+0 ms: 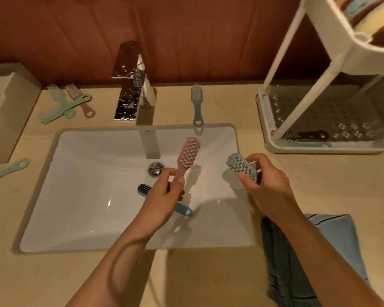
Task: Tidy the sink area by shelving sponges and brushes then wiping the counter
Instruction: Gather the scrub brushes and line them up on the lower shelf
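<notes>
My left hand (164, 191) grips the handle of a pink brush (188, 154), held bristles-up over the white sink (87, 196). My right hand (268, 185) holds a blue-grey brush (241, 166) by its handle above the sink's right edge. Under my left hand, a blue brush (184, 209) lies in the basin. Another blue brush (196, 103) rests on the counter behind the sink. Green and pink brushes (69, 103) lie crossed at the back left. A green handle (7, 170) lies at the left. The white shelf rack (324, 149) stands at the right, with sponges (364, 12) on its upper tier.
A chrome faucet (133, 85) rises behind the basin, above the drain (155, 169). A blue cloth (333, 240) lies on the beige counter at the front right. A dark brush (306, 135) sits in the rack's bottom tray. A pale box (7, 111) stands at the far left.
</notes>
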Demonstrator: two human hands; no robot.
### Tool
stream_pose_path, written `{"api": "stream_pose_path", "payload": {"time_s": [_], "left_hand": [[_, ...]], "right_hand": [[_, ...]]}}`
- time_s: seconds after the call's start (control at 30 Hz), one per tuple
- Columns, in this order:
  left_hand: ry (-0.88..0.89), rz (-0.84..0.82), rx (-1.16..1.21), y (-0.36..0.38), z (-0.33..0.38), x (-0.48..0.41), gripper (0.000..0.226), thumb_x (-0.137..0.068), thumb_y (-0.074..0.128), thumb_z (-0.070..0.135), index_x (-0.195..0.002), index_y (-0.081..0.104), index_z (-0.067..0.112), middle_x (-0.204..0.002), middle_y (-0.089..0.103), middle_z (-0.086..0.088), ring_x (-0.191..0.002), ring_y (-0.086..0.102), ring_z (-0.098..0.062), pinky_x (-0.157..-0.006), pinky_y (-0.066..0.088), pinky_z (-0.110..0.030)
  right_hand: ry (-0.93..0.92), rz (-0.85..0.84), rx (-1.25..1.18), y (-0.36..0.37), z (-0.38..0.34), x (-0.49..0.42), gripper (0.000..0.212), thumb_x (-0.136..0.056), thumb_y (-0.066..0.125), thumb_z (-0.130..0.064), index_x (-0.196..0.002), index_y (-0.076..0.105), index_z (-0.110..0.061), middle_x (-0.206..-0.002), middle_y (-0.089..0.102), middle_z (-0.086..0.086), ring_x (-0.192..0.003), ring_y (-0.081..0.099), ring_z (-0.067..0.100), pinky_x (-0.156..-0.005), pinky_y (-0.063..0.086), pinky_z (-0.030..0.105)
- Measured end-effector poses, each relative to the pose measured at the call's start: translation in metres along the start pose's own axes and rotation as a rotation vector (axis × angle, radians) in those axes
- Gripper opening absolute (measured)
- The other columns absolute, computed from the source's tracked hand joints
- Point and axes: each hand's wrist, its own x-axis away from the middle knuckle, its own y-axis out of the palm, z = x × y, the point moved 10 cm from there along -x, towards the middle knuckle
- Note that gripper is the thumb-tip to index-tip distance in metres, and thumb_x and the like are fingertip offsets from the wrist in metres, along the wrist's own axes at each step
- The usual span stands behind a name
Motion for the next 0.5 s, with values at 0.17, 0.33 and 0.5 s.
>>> {"api": "stream_pose_path", "payload": {"time_s": [0.17,0.33,0.5], "left_hand": [[-0.258,-0.073,0.36,0.039,-0.01,-0.001,0.025,-0.099,0.036,0.035,-0.112,0.054,0.024,-0.073,0.059,-0.004,-0.064,0.056,-0.013,-0.064,0.042,-0.029],[-0.413,-0.059,0.614,0.067,-0.004,-0.011,0.024,-0.095,0.046,0.032,-0.106,0.063,0.02,-0.08,0.063,-0.007,-0.068,0.06,-0.014,-0.066,0.044,-0.027],[-0.499,-0.017,0.772,0.09,0.007,-0.021,0.021,-0.092,0.05,0.029,-0.097,0.063,0.012,-0.072,0.065,-0.006,-0.069,0.059,-0.015,-0.067,0.047,-0.029]], "right_hand": [[-0.1,0.076,0.111,-0.049,0.023,-0.004,0.033,-0.089,0.058,-0.03,-0.12,0.059,-0.021,-0.116,0.059,0.001,-0.101,0.056,0.018,-0.087,0.047,0.038],[-0.109,0.153,0.195,-0.096,0.048,-0.027,0.036,-0.089,0.058,-0.032,-0.121,0.061,-0.015,-0.115,0.061,0.006,-0.103,0.058,0.023,-0.085,0.047,0.036],[-0.095,0.166,0.272,-0.119,0.071,-0.071,0.035,-0.091,0.055,-0.03,-0.121,0.061,-0.013,-0.105,0.062,0.009,-0.095,0.058,0.027,-0.082,0.047,0.039]]}}
